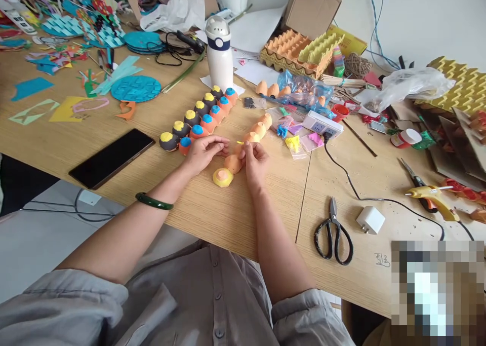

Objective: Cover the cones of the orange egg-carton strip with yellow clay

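Note:
My right hand (256, 163) is closed in a pinch on a small yellow piece (240, 142), apparently soft clay. Facing it, my left hand (205, 153) is open with its fingers stretched toward the right, holding nothing visible. Between and behind them runs a row of orange egg-carton cups (258, 129), partly covered by my right hand. Its nearest cup (223, 177) has a yellow coating round an orange centre. Left of that row stand dark cups with yellow tops (192, 117) and orange cups with blue tops (207, 121). Yellow clay (292, 143) lies on a small plastic bag.
A black phone (112, 158) lies left, a white bottle (220, 52) stands behind the cups. To the right are a power strip (322, 124), scissors (333, 233), a white charger (370, 220) and a yellow glue gun (435, 199). Egg trays (299, 52) sit at the back.

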{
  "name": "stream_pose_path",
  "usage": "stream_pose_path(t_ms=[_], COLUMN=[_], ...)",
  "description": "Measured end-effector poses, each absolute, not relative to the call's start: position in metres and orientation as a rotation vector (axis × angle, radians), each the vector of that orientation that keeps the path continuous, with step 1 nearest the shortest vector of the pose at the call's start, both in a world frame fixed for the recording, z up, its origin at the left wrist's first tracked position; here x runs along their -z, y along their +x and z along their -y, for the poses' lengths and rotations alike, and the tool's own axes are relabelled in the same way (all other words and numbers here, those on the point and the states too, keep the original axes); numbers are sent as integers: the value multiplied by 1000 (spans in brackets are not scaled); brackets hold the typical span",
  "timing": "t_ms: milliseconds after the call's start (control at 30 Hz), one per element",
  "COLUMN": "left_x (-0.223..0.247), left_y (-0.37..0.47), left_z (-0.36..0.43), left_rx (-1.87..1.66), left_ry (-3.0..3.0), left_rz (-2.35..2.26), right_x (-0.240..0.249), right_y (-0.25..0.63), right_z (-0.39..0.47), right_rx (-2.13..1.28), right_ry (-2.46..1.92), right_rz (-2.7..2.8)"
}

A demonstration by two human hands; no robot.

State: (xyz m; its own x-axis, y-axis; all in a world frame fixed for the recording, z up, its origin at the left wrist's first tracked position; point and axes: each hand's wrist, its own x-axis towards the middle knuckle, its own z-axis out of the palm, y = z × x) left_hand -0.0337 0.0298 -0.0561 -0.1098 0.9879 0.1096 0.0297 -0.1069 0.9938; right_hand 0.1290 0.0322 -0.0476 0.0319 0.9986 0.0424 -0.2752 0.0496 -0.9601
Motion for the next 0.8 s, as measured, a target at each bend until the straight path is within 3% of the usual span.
stream_pose_path(t_ms=[300, 500, 800], left_x=[54, 48, 49], left_y=[-30, -16, 2], left_z=[-27, -11, -13], left_rx=[-1316, -1266, -1241], left_ry=[1334, 1709, 1511], left_rz=[-1351, -1520, -1299], right_x=[49, 47, 43], right_y=[132, 133, 147], right_z=[-32, -29, -23], right_rx=[-1280, -1268, -1316], right_ry=[-997, -991, -963], right_rz=[1032, 1016, 928])
